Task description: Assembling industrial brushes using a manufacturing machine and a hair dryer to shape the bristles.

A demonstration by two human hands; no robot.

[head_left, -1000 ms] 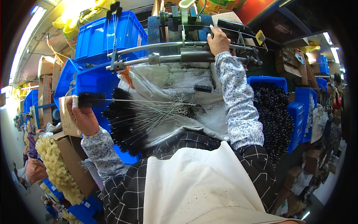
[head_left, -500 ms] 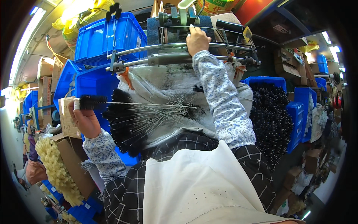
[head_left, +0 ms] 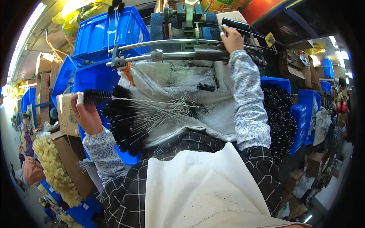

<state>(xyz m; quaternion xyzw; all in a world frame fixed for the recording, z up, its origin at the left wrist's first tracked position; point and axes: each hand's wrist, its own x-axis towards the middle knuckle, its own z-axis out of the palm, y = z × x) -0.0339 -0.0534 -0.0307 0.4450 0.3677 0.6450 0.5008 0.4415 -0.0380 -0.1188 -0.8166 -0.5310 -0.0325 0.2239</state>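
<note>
My left hand (head_left: 88,118) is closed on the bristle end of a black wire-handled brush (head_left: 99,97), out at the left. The twisted wire of that brush points right, over a pile of similar black brushes (head_left: 127,127) whose looped wire ends fan out across a grey cloth (head_left: 152,78). A smaller black brush (head_left: 205,87) lies apart on the cloth. At the right side of the machine (head_left: 189,19), beyond its metal rails (head_left: 178,56), my right hand (head_left: 232,40) has its fingers pinched beside a thin rod. What they hold, if anything, is too small to make out.
Blue bins (head_left: 110,34) stand at the left behind the cloth. A large mass of black bristle brushes (head_left: 279,121) fills the right side, beside another blue bin (head_left: 299,114). Pale yellow bristly pieces (head_left: 55,167) and cardboard (head_left: 74,163) are at lower left.
My right hand has moved right along the machine, away from its middle. The left hand still holds the brush at nearly the same place. The small brush on the cloth shows more fully.
</note>
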